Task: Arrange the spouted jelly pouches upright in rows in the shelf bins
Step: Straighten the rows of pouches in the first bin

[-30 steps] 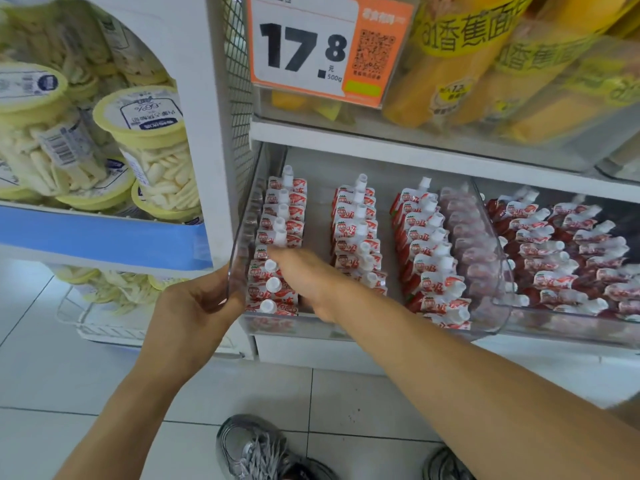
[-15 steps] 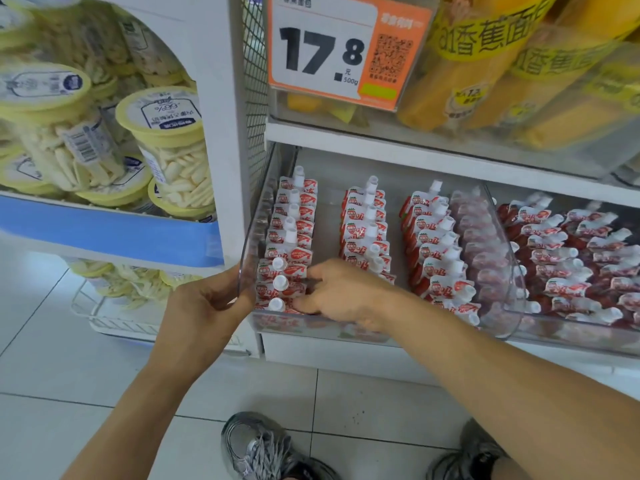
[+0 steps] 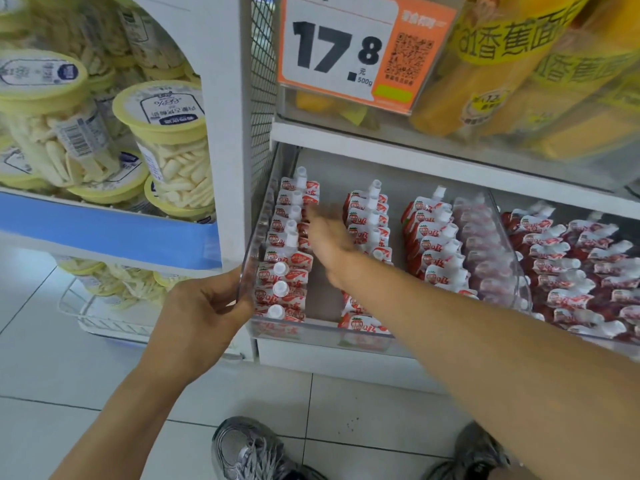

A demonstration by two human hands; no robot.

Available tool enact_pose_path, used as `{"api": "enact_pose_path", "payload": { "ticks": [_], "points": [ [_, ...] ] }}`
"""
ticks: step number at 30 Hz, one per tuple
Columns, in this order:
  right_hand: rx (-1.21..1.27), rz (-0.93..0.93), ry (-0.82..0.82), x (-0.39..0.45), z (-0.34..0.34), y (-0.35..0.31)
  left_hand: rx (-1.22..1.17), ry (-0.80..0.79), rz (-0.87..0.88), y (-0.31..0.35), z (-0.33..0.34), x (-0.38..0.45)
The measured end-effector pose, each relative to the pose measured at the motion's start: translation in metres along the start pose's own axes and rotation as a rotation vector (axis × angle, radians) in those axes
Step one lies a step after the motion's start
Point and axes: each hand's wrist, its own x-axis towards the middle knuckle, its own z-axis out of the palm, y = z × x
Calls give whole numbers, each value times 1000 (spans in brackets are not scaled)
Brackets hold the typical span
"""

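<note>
Left hand [image 3: 204, 317] grips the bin [image 3: 249, 258] corner — right hand [image 3: 329, 237] blurred, grasp unclear

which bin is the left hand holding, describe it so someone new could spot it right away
Find the orange price sign reading 17.8; on the shelf below it sit clear bins of red and white spouted pouches. The left hand grips the front left corner of the leftmost clear bin, beside the white upright. Unlike the packed bin to its right, its pouches stand in three separate rows with bare gaps between.
</note>
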Motion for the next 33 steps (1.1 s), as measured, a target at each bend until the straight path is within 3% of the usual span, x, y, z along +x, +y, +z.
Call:
{"api": "enact_pose_path", "payload": {
  "ticks": [2,9,15,20,22,25,26,29,33],
  "points": [
    [-2,-40,90,15,0,-19,5,-18,11,0,-1,0],
    [45,15,-40,50,7,-35,50,-80,34,1,-3,2],
    [103,24,-40,52,3,-32,52,-48,30,10,-2,-3],
    [-213,-257,90,-9,-28,-44,140,57,15,13,6,-12],
    [-272,-433,1,-58,-54,-35,216,217,10,17,10,-16],
    [-386,-616,-37,-119,-106,8,291,443,257,38,27,-33],
    [-463,-659,7,-131,-123,26,303,406,361,46,38,-40],
    [-637,-722,115,-146,-157,73,447,67,526,50,72,-48],
    [-881,-864,156,-145,-174,110,725,-115,531,30,84,-37]
  ]
}}
